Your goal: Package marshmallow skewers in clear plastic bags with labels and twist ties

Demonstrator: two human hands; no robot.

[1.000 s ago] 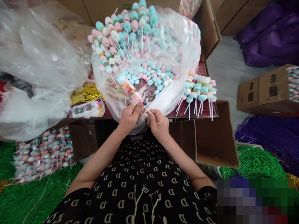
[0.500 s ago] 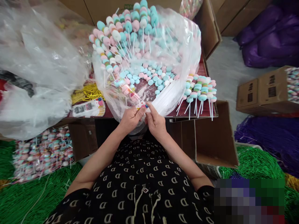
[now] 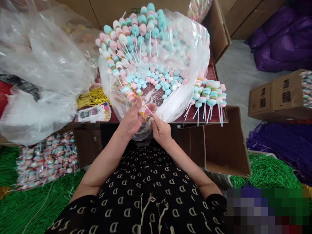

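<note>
A marshmallow skewer in a clear printed bag (image 3: 129, 94) slants across the near edge of the open plastic sack. My left hand (image 3: 133, 118) is closed around the bag's lower half, thumb on top. At the bag's bottom end, my right hand (image 3: 161, 131) pinches with thumb and forefinger; whether it grips the film or the stick is hidden. Loose pastel marshmallows (image 3: 165, 86) lie just beyond my hands, beside a bundle of white sticks (image 3: 172, 102). Several unwrapped marshmallow skewers (image 3: 136, 31) are piled on the far side of the sack.
More skewers (image 3: 209, 92) lie at the table's right edge. Gold twist ties (image 3: 94, 98) and a stack of flat printed bags (image 3: 94, 112) are at the left. An open carton (image 3: 225, 139) stands below right, and wrapped skewers (image 3: 47, 159) fill a box below left.
My left hand has moved up along the bag and now wraps around it. My right hand has dropped slightly at the bag's lower end. The whole view has shifted a little.
</note>
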